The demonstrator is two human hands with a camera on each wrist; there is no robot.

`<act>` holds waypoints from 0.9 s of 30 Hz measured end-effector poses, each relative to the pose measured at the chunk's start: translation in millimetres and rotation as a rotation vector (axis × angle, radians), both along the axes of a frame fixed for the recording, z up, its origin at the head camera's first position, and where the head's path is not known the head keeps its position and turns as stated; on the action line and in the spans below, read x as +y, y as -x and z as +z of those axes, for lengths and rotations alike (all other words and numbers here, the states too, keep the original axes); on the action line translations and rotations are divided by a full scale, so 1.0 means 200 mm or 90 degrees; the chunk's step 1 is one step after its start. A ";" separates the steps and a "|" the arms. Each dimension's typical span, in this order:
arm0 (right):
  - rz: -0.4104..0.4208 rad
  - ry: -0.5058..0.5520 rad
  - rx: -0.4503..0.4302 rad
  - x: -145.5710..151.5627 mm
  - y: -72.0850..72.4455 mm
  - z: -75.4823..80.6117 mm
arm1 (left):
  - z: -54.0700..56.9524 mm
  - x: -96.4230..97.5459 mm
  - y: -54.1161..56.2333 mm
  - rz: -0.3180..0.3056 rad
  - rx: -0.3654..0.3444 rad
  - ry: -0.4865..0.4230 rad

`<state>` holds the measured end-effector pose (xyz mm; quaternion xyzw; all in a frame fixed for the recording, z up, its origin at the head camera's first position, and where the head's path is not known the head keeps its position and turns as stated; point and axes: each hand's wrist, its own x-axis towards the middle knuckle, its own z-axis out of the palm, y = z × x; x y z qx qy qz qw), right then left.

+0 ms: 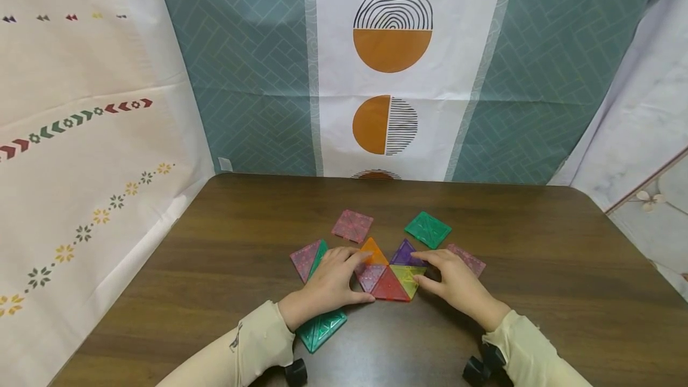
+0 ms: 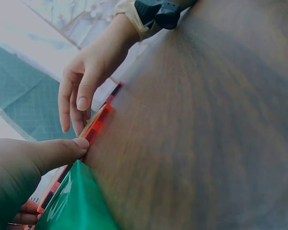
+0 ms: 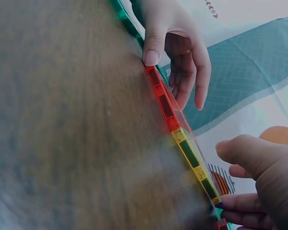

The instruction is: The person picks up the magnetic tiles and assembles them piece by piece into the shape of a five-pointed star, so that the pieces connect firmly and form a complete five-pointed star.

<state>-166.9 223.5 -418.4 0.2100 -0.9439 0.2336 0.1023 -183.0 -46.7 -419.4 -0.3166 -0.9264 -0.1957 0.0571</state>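
Translucent triangular tiles lie with their tips meeting in a fan: orange (image 1: 374, 251), glittery pink (image 1: 371, 278), red (image 1: 390, 286), yellow (image 1: 407, 278) and purple (image 1: 404, 254). My left hand (image 1: 329, 279) arches at the fan's left side. Its thumb touches the lower left corner by the red tile, while its fingertips reach the orange tile. On the other side, my right hand (image 1: 457, 282) has its fingertips on the purple tile and its thumb near the yellow tile's edge. In the right wrist view, that thumb (image 3: 240, 148) is raised off the tiles.
Behind the fan lie a pink square tile (image 1: 352, 226) and a green square tile (image 1: 428, 229). Another pink tile (image 1: 466, 259) is partly behind my right hand. Near my left forearm are a pink triangle (image 1: 304, 260) and green tiles (image 1: 322, 331), all on the brown table (image 1: 537, 243).
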 end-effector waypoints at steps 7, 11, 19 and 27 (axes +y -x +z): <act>-0.015 0.020 0.011 0.00 -0.01 0.01 | 0.01 0.00 -0.01 -0.002 -0.008 -0.002; -0.022 0.029 0.018 0.00 -0.01 0.01 | 0.01 0.00 -0.02 -0.005 -0.017 -0.004; -0.007 0.040 0.014 -0.01 0.00 0.00 | 0.02 0.00 -0.02 0.007 -0.008 0.006; -0.001 0.058 -0.001 -0.01 0.00 0.00 | 0.01 0.02 -0.04 -0.002 -0.016 -0.037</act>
